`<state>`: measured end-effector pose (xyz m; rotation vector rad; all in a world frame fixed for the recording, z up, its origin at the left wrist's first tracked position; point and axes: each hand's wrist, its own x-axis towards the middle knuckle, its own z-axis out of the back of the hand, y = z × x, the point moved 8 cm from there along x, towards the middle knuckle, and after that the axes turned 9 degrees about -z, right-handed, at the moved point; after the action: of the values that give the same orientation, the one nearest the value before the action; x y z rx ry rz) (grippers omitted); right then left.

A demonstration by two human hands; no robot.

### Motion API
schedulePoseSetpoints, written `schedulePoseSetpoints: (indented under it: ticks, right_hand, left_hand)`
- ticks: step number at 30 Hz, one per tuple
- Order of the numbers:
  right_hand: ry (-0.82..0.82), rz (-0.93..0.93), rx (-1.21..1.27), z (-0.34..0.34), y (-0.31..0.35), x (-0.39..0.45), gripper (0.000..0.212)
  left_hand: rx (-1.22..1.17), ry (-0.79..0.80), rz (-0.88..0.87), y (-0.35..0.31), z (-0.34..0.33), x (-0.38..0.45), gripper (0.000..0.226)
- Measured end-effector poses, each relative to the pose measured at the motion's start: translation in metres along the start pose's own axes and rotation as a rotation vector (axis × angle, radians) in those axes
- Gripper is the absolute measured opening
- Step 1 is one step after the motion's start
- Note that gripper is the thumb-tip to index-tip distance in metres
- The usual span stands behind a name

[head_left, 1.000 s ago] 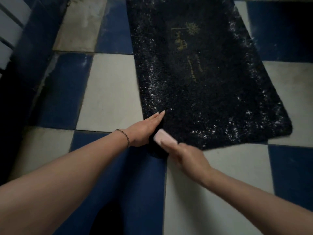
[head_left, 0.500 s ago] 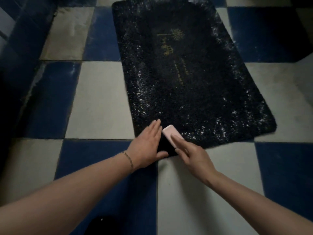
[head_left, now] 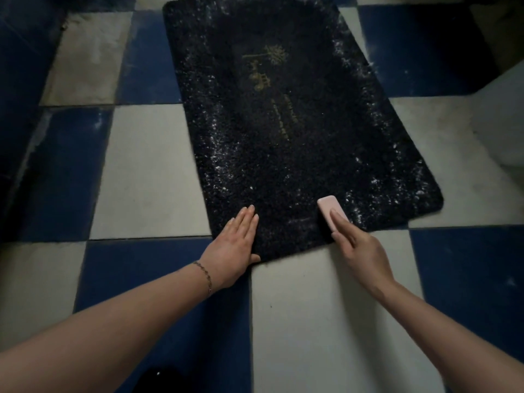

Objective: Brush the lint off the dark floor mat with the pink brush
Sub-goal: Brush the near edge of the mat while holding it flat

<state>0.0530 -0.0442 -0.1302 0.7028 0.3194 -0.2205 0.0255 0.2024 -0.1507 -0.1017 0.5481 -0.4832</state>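
Observation:
The dark floor mat [head_left: 283, 114] lies on the checkered tile floor, with gold lettering in its middle and white lint specks along its edges. My left hand [head_left: 235, 248] presses flat on the mat's near left corner, fingers together and holding nothing. The pink brush [head_left: 330, 208] rests on the mat near its front edge, right of centre. My right hand [head_left: 357, 245] holds the brush from behind, fingers laid along its top. Lint is thick just right of the brush.
Blue and white floor tiles [head_left: 147, 171] surround the mat. A dark blue wall or panel [head_left: 19, 80] runs along the left. A pale rounded object [head_left: 504, 123] stands at the right edge, close to the mat's right side.
My right hand has slid the pink brush rightward along the mat's front edge, away from my left hand. The left hand stays flat on the corner. The view has shifted.

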Motion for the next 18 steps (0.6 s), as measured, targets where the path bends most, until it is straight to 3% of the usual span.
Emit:
schedulePoseSetpoints:
  ticks: [5, 7, 11, 18]
  right_hand:
    - [0.041, 0.171, -0.106, -0.027, 0.028, -0.027, 0.052]
    - [0.146, 0.265, -0.174, -0.055, 0.046, -0.045, 0.054]
    - [0.219, 0.352, -0.299, -0.071, 0.057, -0.044, 0.049]
    - [0.055, 0.069, -0.190, -0.009, 0.003, -0.003, 0.046]
  left_hand:
    - [-0.100, -0.074, 0.056, -0.007, 0.009, 0.007, 0.092]
    - [-0.029, -0.101, 0.028, -0.011, 0.012, 0.012, 0.095]
    - [0.057, -0.002, -0.007, -0.007, 0.003, 0.017, 0.096]
    - [0.076, 0.073, 0.000, -0.008, -0.001, 0.015, 0.096]
